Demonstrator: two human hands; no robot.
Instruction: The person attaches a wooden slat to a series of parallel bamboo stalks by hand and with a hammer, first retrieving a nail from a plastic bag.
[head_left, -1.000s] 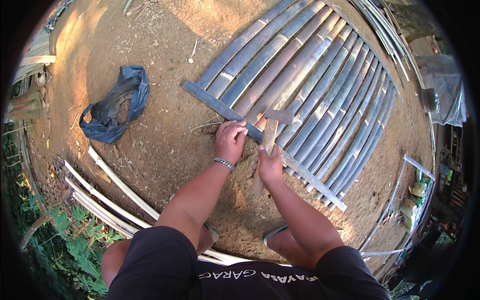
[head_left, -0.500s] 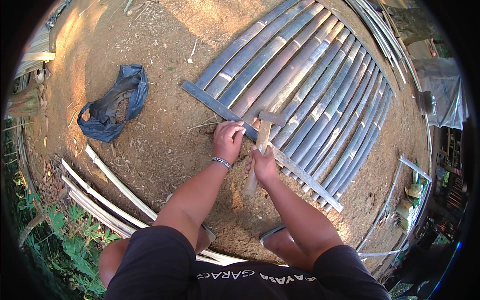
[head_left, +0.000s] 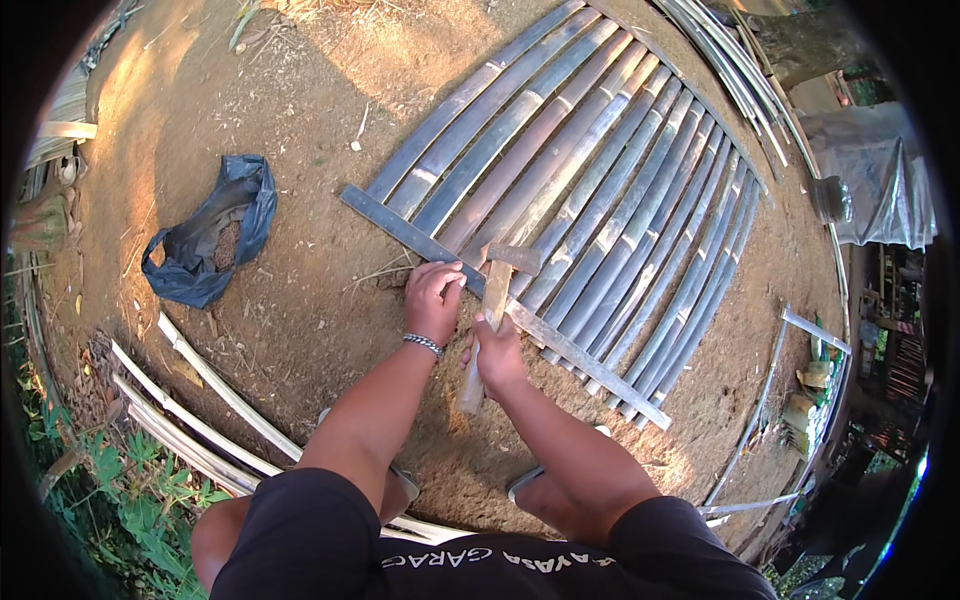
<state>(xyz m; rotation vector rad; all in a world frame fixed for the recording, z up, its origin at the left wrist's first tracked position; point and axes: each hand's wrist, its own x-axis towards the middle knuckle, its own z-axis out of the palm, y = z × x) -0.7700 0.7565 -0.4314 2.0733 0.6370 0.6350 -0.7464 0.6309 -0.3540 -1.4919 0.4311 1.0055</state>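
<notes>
A panel of dark bamboo slats lies on the ground, its slats bound by a flat cross strip along the near end. Around the wooden handle of a hammer my right hand is closed. The hammer's head sits just above the slats beside the cross strip. My left hand rests at that strip, its thumb and fingers pinched together at the edge. Whatever the pinch holds is too small to make out. A metal bracelet circles my left wrist.
To the left a dark plastic bag gapes, with small brown bits inside. Pale split bamboo strips lie at lower left, beside green plants. More long strips run along the far right. My feet stand near the panel's close end.
The whole scene has shifted slightly left in view. Both hands keep nearly the same places at the cross strip, and the hammer is still in my right hand.
</notes>
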